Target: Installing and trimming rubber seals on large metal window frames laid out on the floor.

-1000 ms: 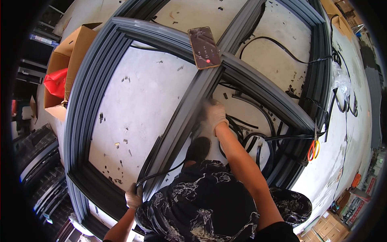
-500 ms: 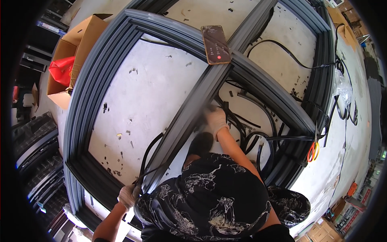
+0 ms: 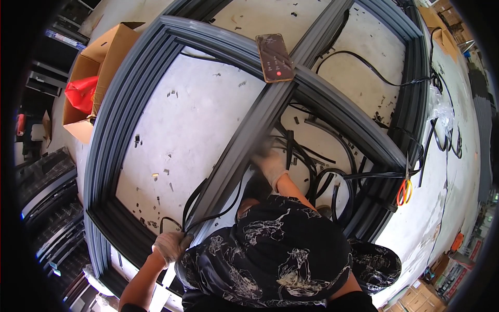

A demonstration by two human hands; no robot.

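The left hand (image 3: 169, 246), in a pale glove with dark fingertips, is at the near end of the dark grey long bar (image 3: 228, 162) that divides a stack of window-like frames (image 3: 120, 122). Its fingers are drawn together, pinching a thin black rubber strip (image 3: 223, 212) where it meets the bar; the strip bows out to the right of the bar from there, and a small loop curls just left of the fingers. The right hand (image 3: 271, 165), gloved alike, is farther along at the bar's right side; its fingers are blurred, so I cannot tell whether they grip anything.

More black strips (image 3: 312, 174) lie coiled to the right of this hand, within the near right opening. On the far side, a smartphone (image 3: 275, 58) lies across the crossing of the bars. Scissors (image 3: 404, 191) with orange and yellow handles sit at the right edge of the frames. On the left stands an open cardboard box (image 3: 106, 65) with a red plastic bag (image 3: 81, 93) inside. Small dark scraps (image 3: 137, 140) dot the pale floor (image 3: 187, 114).
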